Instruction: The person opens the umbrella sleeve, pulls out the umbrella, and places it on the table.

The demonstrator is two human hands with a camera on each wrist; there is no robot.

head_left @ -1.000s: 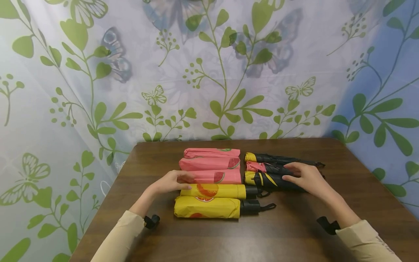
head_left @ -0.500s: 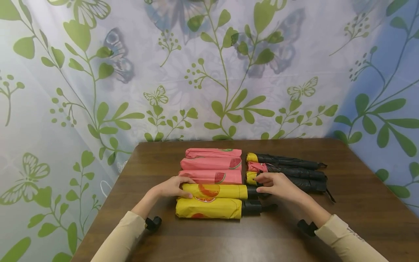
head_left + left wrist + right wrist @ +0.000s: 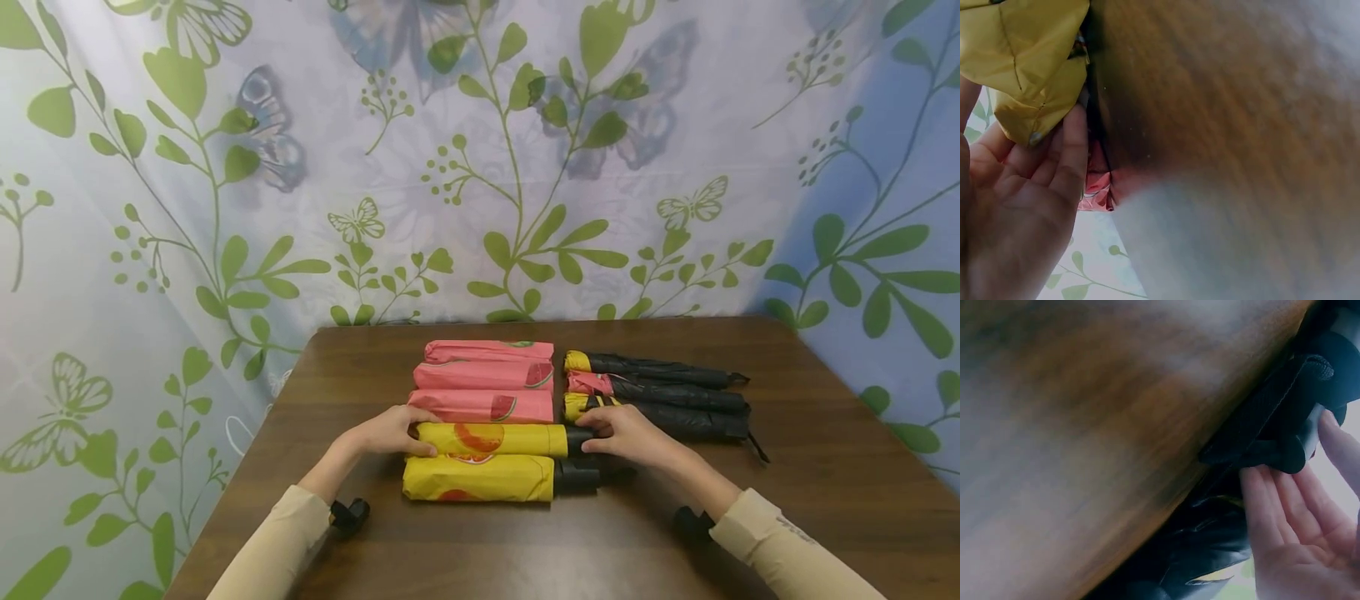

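Observation:
A yellow folding umbrella in an orange-print sleeve [image 3: 495, 439] lies between my two hands. Its left end is held by my left hand [image 3: 378, 435], thumb in front and fingers behind; the left wrist view shows the fingers under the yellow cloth [image 3: 1029, 56]. My right hand [image 3: 633, 437] pinches its short black handle [image 3: 1297, 450] at the other end. Just in front lies a second yellow umbrella [image 3: 480, 481] with a black handle and strap. Behind are several pink watermelon-print umbrellas [image 3: 483, 406] in a stack of rows.
To the right lie several black folded umbrellas: one with a yellow tip [image 3: 660, 368], one with a pink tip [image 3: 675, 395] and another yellow-tipped one [image 3: 693, 422]. They rest on a brown wooden table [image 3: 480, 554]. A leaf-print curtain [image 3: 420, 167] hangs behind.
My right hand has moved left from the black umbrellas to the yellow umbrella's handle. My left hand has closed round that umbrella's left end. The umbrellas stay in place.

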